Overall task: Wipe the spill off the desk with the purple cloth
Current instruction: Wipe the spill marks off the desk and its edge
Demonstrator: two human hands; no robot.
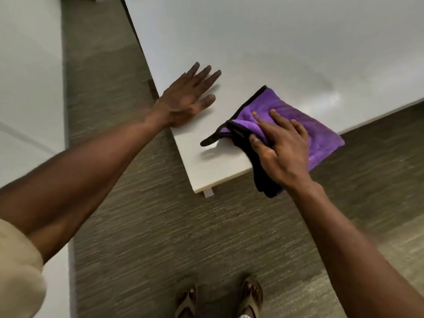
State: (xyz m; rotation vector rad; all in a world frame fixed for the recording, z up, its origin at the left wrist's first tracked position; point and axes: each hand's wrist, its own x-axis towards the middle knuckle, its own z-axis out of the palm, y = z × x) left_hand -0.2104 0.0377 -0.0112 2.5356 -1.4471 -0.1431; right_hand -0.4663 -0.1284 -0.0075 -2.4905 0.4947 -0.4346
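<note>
A purple cloth (286, 111) with black edging lies near the front corner of the white desk (263, 42), part of it hanging over the front edge. My right hand (280, 145) presses down on it, thumb and fingers pinching a bunched fold. My left hand (185, 97) rests flat on the desk by its left edge, fingers spread, holding nothing. A small wet glint (212, 146) shows on the desk just left of the cloth. Faint shiny streaks (330, 97) lie to the right beyond the cloth.
Another white surface (27, 65) stands to the left across a strip of grey-brown carpet (160, 226). My feet in sandals (218, 299) stand on the carpet below the desk corner. A small bracket (208, 193) sticks out under the corner.
</note>
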